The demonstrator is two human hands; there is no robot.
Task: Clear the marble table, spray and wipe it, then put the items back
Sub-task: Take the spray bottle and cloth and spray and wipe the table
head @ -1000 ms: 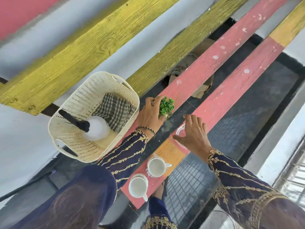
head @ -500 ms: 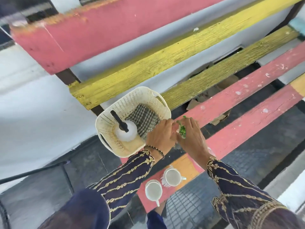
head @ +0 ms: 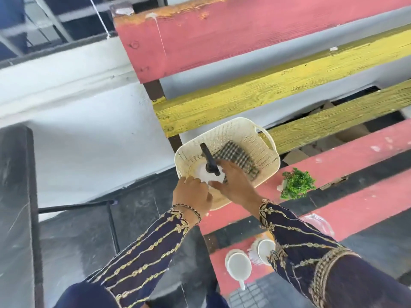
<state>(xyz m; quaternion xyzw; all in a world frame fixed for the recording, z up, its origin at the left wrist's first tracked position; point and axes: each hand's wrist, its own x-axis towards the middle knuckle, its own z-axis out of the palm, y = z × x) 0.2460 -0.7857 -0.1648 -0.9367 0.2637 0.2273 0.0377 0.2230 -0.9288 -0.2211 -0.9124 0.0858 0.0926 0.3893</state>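
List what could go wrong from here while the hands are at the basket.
1. The basket sits at the bench's end, left hand on its rim; pulling the spray bottle out with the right hand may tip it off.
2. The green plant lies beside a gap between slats and could slip through.
3. The right sleeve hangs over the cups and may knock them.

two cups (head: 239, 264) (head: 265, 248), one basket (head: 264, 150), one bottle (head: 205, 174), one cloth (head: 235, 155), one plant (head: 298, 183)
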